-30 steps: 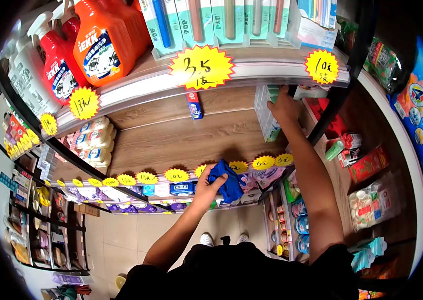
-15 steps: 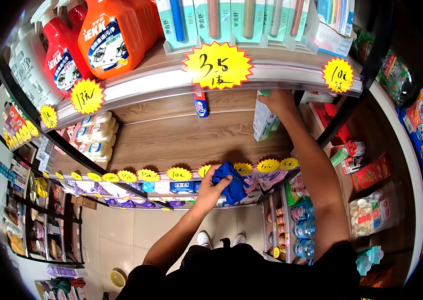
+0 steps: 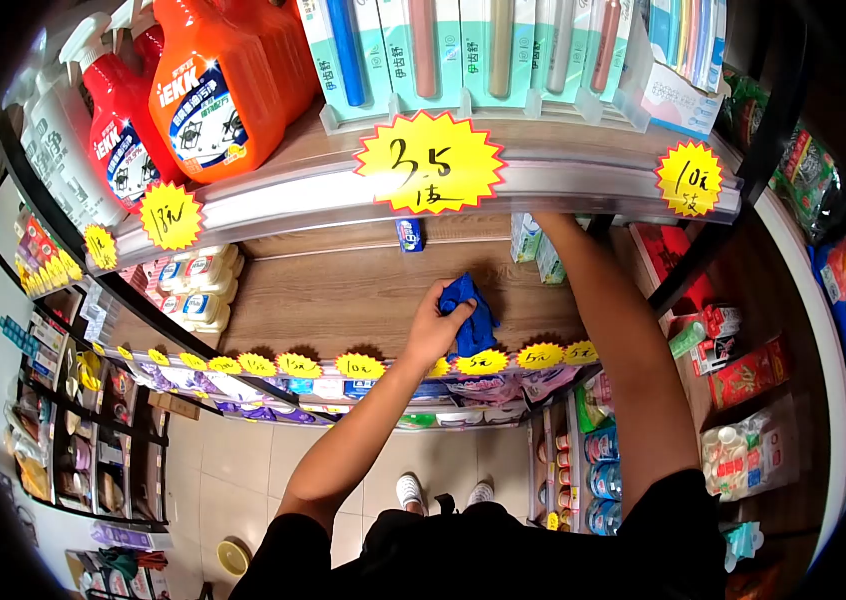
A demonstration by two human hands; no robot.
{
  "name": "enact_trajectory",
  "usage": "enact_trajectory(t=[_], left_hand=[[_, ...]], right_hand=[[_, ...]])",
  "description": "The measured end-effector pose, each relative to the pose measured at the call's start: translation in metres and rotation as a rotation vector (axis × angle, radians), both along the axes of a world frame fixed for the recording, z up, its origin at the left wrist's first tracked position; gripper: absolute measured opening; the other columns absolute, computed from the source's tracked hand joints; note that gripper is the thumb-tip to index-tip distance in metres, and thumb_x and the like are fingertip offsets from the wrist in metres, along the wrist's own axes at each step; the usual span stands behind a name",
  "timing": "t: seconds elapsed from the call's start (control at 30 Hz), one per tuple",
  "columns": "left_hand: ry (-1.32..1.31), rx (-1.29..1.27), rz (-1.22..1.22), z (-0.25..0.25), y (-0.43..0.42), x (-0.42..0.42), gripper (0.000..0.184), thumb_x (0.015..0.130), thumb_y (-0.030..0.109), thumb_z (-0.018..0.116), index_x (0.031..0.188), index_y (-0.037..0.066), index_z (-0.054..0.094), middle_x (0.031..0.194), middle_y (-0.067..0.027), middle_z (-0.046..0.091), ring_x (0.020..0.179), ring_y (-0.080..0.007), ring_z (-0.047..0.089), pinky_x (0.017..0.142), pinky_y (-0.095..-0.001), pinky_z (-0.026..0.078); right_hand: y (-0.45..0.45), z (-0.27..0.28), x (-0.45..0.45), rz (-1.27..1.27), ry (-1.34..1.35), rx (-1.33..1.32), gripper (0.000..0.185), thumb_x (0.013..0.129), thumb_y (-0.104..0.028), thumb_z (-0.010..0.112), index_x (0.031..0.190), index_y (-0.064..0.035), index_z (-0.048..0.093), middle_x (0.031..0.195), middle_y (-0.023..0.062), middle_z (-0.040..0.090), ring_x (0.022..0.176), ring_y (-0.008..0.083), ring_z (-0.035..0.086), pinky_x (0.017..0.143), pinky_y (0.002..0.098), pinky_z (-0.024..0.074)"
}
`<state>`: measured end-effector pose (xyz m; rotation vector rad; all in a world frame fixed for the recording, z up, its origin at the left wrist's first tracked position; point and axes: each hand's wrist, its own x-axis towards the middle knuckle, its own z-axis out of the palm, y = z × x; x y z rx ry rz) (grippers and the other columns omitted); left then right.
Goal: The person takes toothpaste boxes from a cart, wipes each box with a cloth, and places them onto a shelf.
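Observation:
My left hand (image 3: 435, 322) is closed round a bunched blue cloth (image 3: 475, 318), just over the front part of the wooden shelf (image 3: 333, 290). My right arm (image 3: 608, 320) reaches into the back right of this shelf. The upper shelf's edge hides my right hand and its fingers. Pale box-shaped packs (image 3: 525, 238) with green parts stand close to the right wrist, partly covered by that edge. A small blue box (image 3: 409, 235) stands at the back of the shelf, left of the packs.
Above, the upper shelf edge (image 3: 563, 185) carries yellow price tags, orange cleaner bottles (image 3: 213, 100) and boxed toothbrushes (image 3: 423, 60). White bottles (image 3: 198, 290) stand beyond the left black post. Right of the arm are a red packet (image 3: 748, 373) and a bag of white cups (image 3: 743, 450).
My left hand has moved up and inward over the shelf with the blue cloth. My right hand has gone out of sight behind the upper shelf edge. The view has shifted slightly.

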<state>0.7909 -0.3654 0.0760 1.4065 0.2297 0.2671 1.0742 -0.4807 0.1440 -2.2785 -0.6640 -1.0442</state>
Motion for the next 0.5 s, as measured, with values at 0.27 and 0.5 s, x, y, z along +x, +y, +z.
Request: enact_trajectory(t=[0.27,0.5], left_hand=[[-0.052,0.221,0.068,-0.023,0.013,0.066,0.028,0.086,0.010,0.072,0.111,0.004,0.061,0.090,-0.0058,0.066,0.082,-0.0144,0.063,0.075,-0.0320,0.053],[0.000,0.574,0.225,-0.060,0.052,0.107,0.041,0.081,0.021,0.076,0.114,0.003,0.061,0.097,-0.0198,0.070,0.090,-0.0342,0.068,0.083,-0.0416,0.053]], right_hand=[[-0.001,-0.003,0.004,0.009,0.019,0.002,0.051,0.086,-0.037,0.070,0.128,-0.0092,0.061,0.127,0.0182,0.061,0.121,0.0348,0.056,0.099,0.0457,0.0465],[-0.008,-0.003,0.007,0.010,0.027,-0.003,0.047,0.087,-0.036,0.068,0.124,-0.0087,0.063,0.123,0.0177,0.063,0.117,0.0349,0.059,0.097,0.0454,0.0479]])
